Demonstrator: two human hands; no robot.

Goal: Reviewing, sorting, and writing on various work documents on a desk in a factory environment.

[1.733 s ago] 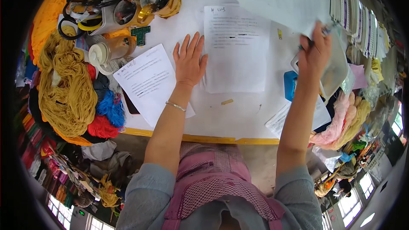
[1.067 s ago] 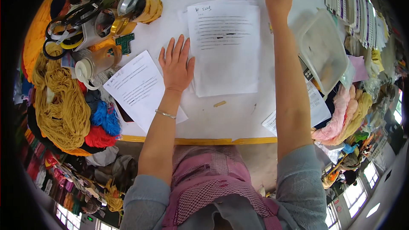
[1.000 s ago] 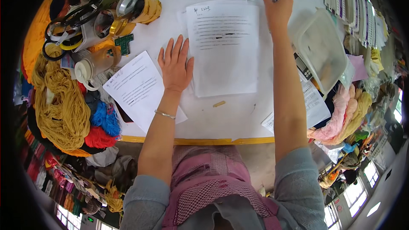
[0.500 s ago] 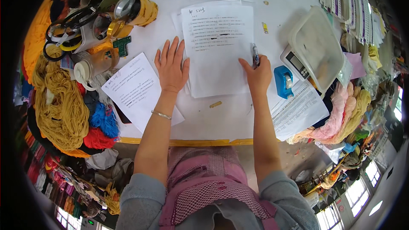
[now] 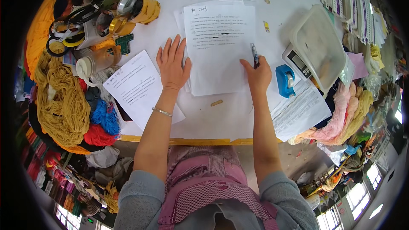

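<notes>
A stack of white written sheets (image 5: 219,68) lies in front of me, its lines of text in the upper half and some words blacked out. Flat beside its left edge, my left hand (image 5: 174,61) rests with fingers stretched out, holding nothing. At the stack's right edge, my right hand (image 5: 259,74) is closed around a pen (image 5: 254,53), whose upper part points away from me. Under my left forearm is another written sheet (image 5: 138,87), tilted on the table. Close to the right hand stands a blue tape dispenser (image 5: 284,81) with a roll in it.
At the right, a translucent plastic tub (image 5: 319,47) sits on a digital scale (image 5: 297,64), with a printed list (image 5: 302,110) nearer me. Tan yarn (image 5: 61,102), a lidded jar (image 5: 96,64), scissors (image 5: 59,38) and holders crowd the left. Spiral-bound books (image 5: 349,8) fill the far right.
The view has shifted very slightly. Both hands, the pen and the papers keep nearly the same places; nothing was taken up or let go.
</notes>
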